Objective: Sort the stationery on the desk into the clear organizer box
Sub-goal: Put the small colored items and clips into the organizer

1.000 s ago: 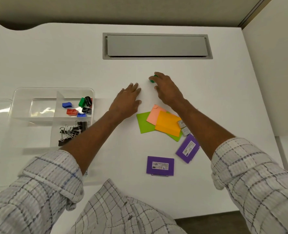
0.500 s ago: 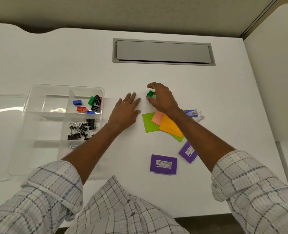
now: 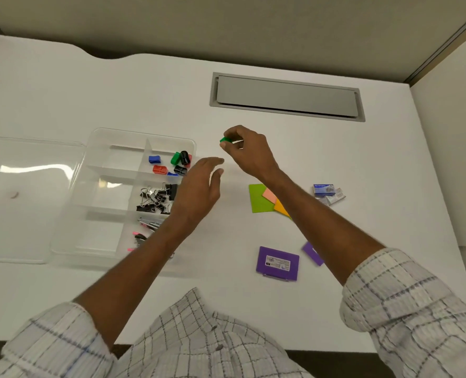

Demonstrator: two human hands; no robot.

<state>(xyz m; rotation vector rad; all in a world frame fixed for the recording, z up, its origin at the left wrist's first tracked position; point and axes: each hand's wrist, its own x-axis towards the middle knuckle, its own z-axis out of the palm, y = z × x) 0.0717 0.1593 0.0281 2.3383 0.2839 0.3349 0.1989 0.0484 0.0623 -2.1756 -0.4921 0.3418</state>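
Since half a second earlier the right hand had lifted the small green piece off the bench and carried it left, toward the clear organizer box. Right fingers were closed in a pinch on the piece, which sat at the fingertips just right of the box's far right corner, above the bench rather than on it. Its long axis looked roughly left-to-right, slightly tilted; which end led could not be told. The grip at the tips probably left it free to drop into the far right compartment, where blue, red, green and black small pieces already lay. Left hand hovered loosely open, holding nothing, beside the box over the binder clips, likely to steady it. Sticky notes, purple cases and staple boxes remained unsorted on the right.
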